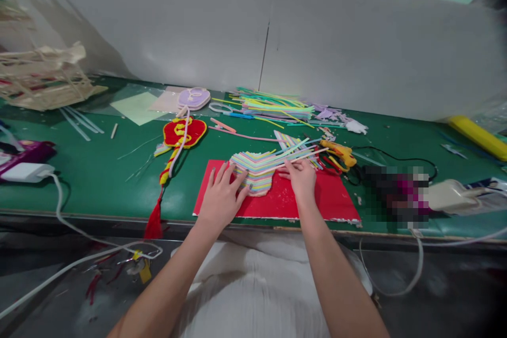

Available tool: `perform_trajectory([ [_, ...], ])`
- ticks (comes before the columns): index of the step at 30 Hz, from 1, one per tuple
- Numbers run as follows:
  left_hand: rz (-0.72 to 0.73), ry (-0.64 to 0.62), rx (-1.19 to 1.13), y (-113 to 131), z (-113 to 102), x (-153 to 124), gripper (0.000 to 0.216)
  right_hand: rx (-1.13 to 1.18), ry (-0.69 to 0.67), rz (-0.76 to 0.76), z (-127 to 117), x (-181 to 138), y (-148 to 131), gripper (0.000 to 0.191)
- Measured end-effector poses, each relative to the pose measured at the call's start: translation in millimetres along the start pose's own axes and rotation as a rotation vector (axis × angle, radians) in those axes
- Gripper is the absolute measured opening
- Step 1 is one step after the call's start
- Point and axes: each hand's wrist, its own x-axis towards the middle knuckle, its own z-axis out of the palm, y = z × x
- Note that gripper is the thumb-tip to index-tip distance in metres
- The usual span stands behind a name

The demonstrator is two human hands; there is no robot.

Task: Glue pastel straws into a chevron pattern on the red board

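On a red board (332, 195) lies a piece of pastel strips (257, 161) set side by side in a chevron pattern, with loose strip ends reaching to the upper right. My left hand (224, 193) rests on its left part, fingers spread. My right hand (301, 179) pinches a pale strip (309, 156) at the right of the striped piece, thumb and fingers together. Behind the strips is another striped piece (283, 141), partly covered. Close to my right hand lies a yellow-orange tool (339, 153), its kind unclear.
Several coloured strips (277, 108) are heaped at the back. A red and yellow fan-shaped ornament (184, 133) with a red tassel (155, 219) lies left. A pale rack (43, 76) stands far left. White cables (59, 206) hang over the table edge.
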Motion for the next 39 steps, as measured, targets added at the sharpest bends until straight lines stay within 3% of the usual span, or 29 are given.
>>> perform_trajectory([
  [3, -0.007, -0.015, -0.003, 0.5, -1.1, 0.2, 0.04, -0.072, 0.049, -0.029, 0.9, -1.2, -0.4, 0.042],
  [8, -0.005, -0.029, 0.0, 0.8, -0.9, 0.2, 0.041, -0.26, 0.09, -0.108, 1.9, -4.7, -3.5, 0.076],
  [10, -0.001, -0.026, -0.001, 0.3, -0.1, 0.2, 0.042, -0.466, 0.062, -0.24, 1.3, -7.8, -6.3, 0.066],
  [12, 0.001, -0.024, -0.005, -0.2, 0.6, 0.2, 0.042, -0.641, 0.023, -0.379, -0.3, -12.9, -10.8, 0.04],
  [14, -0.002, -0.026, -0.01, -0.4, 0.7, 0.4, 0.042, -0.699, -0.021, -0.456, -3.4, -20.8, -16.6, 0.026],
  [20, -0.001, -0.027, -0.023, 0.2, 0.0, -0.1, 0.042, -1.049, -0.378, -0.716, -20.9, -49.9, -26.7, 0.044],
  [25, 0.003, -0.024, -0.009, -0.1, 1.3, -0.4, 0.042, -1.264, -0.529, -0.678, -30.3, -55.5, -21.7, 0.058],
  [39, 0.016, -0.012, -0.007, -0.4, 0.8, -0.3, 0.042, -1.35, -0.511, -0.655, -28.4, -55.0, -17.2, 0.061],
])
